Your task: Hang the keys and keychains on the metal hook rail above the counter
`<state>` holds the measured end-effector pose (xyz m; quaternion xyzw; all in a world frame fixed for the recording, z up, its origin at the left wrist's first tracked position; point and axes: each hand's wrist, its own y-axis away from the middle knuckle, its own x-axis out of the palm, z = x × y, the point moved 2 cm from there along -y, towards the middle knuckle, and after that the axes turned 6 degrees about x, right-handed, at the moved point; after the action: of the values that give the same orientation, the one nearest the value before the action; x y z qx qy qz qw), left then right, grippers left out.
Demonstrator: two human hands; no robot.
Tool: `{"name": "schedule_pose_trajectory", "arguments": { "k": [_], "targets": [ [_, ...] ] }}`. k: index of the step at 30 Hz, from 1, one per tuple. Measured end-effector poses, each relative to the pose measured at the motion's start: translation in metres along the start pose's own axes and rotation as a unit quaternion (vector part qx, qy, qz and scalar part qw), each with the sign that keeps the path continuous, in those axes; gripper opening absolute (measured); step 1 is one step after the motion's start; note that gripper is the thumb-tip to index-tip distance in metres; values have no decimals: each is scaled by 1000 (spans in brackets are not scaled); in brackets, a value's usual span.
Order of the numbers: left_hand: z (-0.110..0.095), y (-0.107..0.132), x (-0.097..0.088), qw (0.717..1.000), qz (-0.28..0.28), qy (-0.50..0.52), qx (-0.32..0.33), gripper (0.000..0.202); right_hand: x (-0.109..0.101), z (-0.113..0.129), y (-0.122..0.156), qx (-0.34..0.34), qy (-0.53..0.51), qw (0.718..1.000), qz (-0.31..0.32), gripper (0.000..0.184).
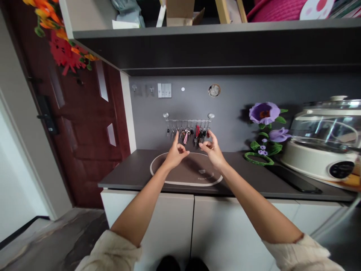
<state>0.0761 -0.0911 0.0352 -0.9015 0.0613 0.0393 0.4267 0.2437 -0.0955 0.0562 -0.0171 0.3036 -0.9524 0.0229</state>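
Both of my arms reach forward over the counter toward a metal key rack (188,121) on the grey wall. Several bunches of keys (182,132) hang from its hooks, some with pink or red straps. My left hand (176,153) is in front of the left half of the rack, index finger pointing up and thumb apart, the other fingers partly curled. My right hand (213,152) mirrors it on the right, its index fingertip near the rightmost keys. Whether that fingertip touches them I cannot tell. Neither hand visibly holds anything. Beneath them lies a brown oval mat (194,165) with a pale border.
A dark shelf (225,49) overhangs the counter (126,169). To the right are a purple knitted flower (264,113), a black phone-like slab (293,180) and a white appliance with a clear cover (310,156). A dark red door (81,131) stands at the left.
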Motion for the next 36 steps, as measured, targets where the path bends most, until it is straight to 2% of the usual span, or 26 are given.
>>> {"name": "schedule_pose_trajectory", "arguments": {
  "k": [3, 6, 10, 13, 16, 19, 22, 25, 27, 31, 36],
  "targets": [
    [-17, 19, -18, 998, 38, -39, 28, 97, 7, 6, 24, -31, 25, 997, 62, 90],
    [-22, 40, -29, 996, 48, -71, 30, 100, 10, 0, 45, -20, 54, 993, 103, 94],
    [-25, 61, -30, 997, 49, -64, -9, 98, 9, -11, 63, 27, 84, 991, 96, 93],
    [-25, 61, -33, 997, 21, -36, -59, 100, 7, -11, 64, 50, 94, 991, 84, 92],
    [-16, 45, -42, 995, -30, -22, -97, 98, 1, -10, 50, 45, 115, 989, 81, 84],
    [5, 18, -59, 985, -116, -47, -115, 83, -15, -19, 18, 32, 143, 988, 47, 71],
    [35, -17, -75, 966, -191, -56, -163, 79, -41, -35, -28, 57, 168, 982, -65, 70],
    [66, -54, -86, 956, -208, -61, -196, 80, -66, -53, -73, 104, 179, 966, -158, 82],
    [84, -76, -89, 953, -210, -47, -213, 79, -74, -65, -98, 132, 173, 959, -183, 87],
    [115, -106, -81, 948, -212, 16, -236, 77, -66, -89, -127, 147, 132, 964, -180, 90],
    [133, -115, -51, 953, -195, 110, -203, 76, -34, -111, -137, 72, 100, 971, -205, 90]
  ]
}}
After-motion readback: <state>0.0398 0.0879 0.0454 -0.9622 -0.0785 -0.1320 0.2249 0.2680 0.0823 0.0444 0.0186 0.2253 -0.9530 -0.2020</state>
